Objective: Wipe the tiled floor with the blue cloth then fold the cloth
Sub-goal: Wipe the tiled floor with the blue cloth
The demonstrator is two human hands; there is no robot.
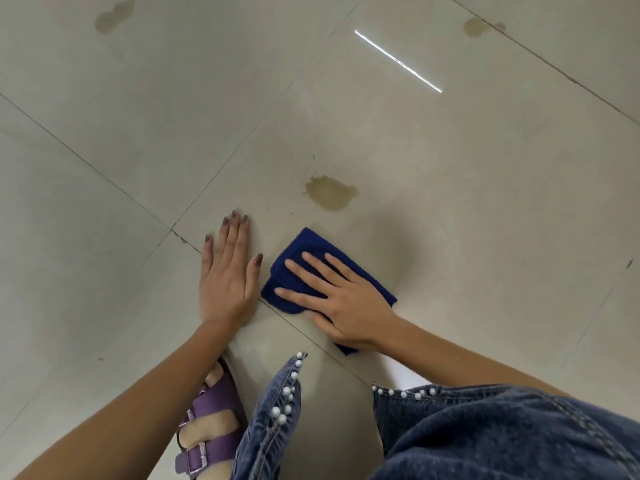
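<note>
While the right hand (pixel 341 299) lies flat with fingers spread on the blue cloth (pixel 304 247), pressing it to the tiled floor (pixel 450 202), the left hand (pixel 227 275) rests just beside it, palm down, fingers straight and close together on the bare tile. Beyond the cloth, near but apart from it, sits a brownish stain (pixel 330 192), perhaps still wet. A purple buckled sandal (pixel 207 427) and pearl-studded denim (pixel 502 434) fill the lower edge.
</note>
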